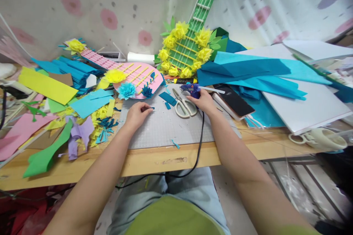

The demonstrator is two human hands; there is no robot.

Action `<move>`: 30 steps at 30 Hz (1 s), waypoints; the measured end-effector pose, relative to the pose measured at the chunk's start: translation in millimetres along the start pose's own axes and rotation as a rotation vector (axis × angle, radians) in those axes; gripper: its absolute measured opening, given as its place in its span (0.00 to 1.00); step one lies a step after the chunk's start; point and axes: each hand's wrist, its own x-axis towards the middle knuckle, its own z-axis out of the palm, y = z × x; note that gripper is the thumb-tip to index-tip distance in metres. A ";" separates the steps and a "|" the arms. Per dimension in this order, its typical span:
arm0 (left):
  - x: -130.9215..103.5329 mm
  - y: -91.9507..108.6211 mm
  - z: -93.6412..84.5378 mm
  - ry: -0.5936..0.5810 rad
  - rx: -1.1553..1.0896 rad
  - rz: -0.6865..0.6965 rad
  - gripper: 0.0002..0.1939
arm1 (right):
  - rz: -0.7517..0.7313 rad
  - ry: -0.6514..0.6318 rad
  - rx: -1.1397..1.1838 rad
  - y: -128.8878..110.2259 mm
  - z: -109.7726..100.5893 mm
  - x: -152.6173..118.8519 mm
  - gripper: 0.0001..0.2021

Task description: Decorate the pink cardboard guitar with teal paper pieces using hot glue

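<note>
My left hand [138, 114] pinches a small dark blue paper piece [153, 108] above the left side of the grey cutting mat [154, 134]. My right hand [204, 100] is wrapped round a purple hot glue gun [190, 87]. A white glue stick [216, 90] sticks out of its back, and its nozzle points left. Between my hands lie scissors [185, 107] with pale handles and dark blue paper strips [167, 98]. Just beyond my left hand rests a pink paper guitar [149, 71] with a yellow flower [115, 76] and blue flowers [127, 90].
A green paper guitar [183, 53] ringed with yellow flowers leans at the back. Coloured paper and scraps [102, 117] crowd the left. Blue crepe paper [248, 69], a phone [234, 99] and a cup [325, 139] are on the right. The gun's black cord [201, 139] hangs over the table edge.
</note>
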 end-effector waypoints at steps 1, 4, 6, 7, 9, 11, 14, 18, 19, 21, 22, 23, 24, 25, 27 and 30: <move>0.1 -0.4 0.0 0.011 -0.008 -0.018 0.07 | 0.010 -0.006 -0.004 -0.4 0.4 0.1 0.24; 0.7 -2.9 -0.3 0.041 -0.020 -0.052 0.08 | 0.029 -0.018 -0.017 -1.1 2.4 0.5 0.24; 1.1 -4.9 -0.7 0.058 -0.013 -0.057 0.08 | 0.038 -0.014 -0.025 -0.5 5.3 1.3 0.23; 1.3 -5.9 -0.9 0.064 -0.007 -0.055 0.09 | 0.041 -0.009 -0.027 0.2 7.1 1.8 0.23; 1.7 -7.4 -1.2 0.072 0.011 -0.039 0.09 | 0.042 0.008 -0.023 2.5 10.8 3.1 0.23; 2.4 -8.6 -1.1 0.070 0.032 -0.008 0.10 | 0.028 0.022 -0.015 5.2 13.6 4.3 0.22; 3.7 -10.0 -0.3 0.077 0.063 0.057 0.10 | -0.002 0.035 -0.001 8.3 15.3 5.4 0.22; 5.0 -11.4 0.9 0.095 0.080 0.087 0.10 | -0.009 0.035 0.000 7.8 13.9 4.7 0.22; 5.1 -11.5 1.0 0.096 0.077 0.086 0.11 | 0.002 0.030 -0.005 6.9 13.2 4.1 0.22; 4.8 -11.4 0.6 0.099 0.071 0.086 0.12 | 0.031 0.019 -0.012 5.1 11.9 2.9 0.22; 4.5 -11.0 0.0 0.105 0.072 0.084 0.12 | 0.043 0.015 -0.014 4.4 11.3 2.3 0.21; 4.1 -10.4 -0.7 0.113 0.074 0.080 0.13 | 0.052 0.013 -0.012 3.8 10.9 1.9 0.21; 3.5 -9.4 -1.5 0.124 0.077 0.071 0.13 | 0.059 0.013 -0.005 3.3 10.4 1.5 0.21; 2.8 -8.3 -2.4 0.139 0.078 0.056 0.13 | 0.064 0.021 0.011 2.9 10.0 1.3 0.21; 1.1 -5.4 -3.9 0.174 0.071 0.015 0.14 | 0.070 0.061 0.083 1.1 8.6 0.8 0.21; -1.3 -1.2 -4.4 0.209 0.016 -0.057 0.14 | 0.053 0.110 0.321 -6.5 5.0 -2.9 0.23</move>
